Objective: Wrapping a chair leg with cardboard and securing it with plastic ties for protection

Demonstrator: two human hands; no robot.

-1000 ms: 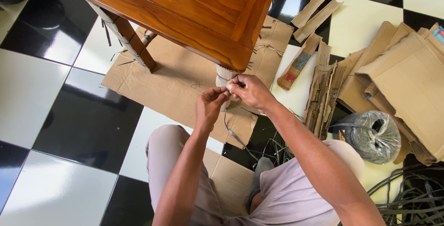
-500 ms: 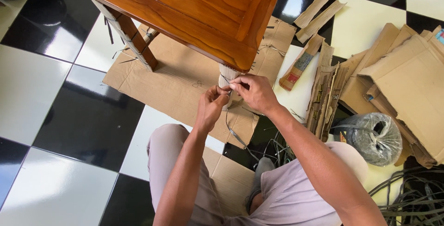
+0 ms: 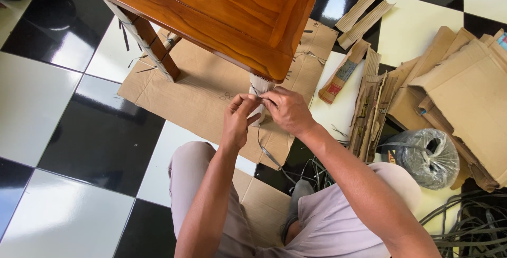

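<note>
Left hand and right hand both pinched on thin grey plastic strapping around the cardboard-wrapped leg of the glossy brown wooden desk. Probably tying off. Best kept taut, knot snug against the cardboard.

The floor is made of big shiny black and white square tiles, and light shines off them. A flat brown cardboard sheet lies on the floor. To the right sits a heap of folded brown cardboard pieces. Near it are a grey roll wrapped in clear plastic and loose dark straps.
</note>
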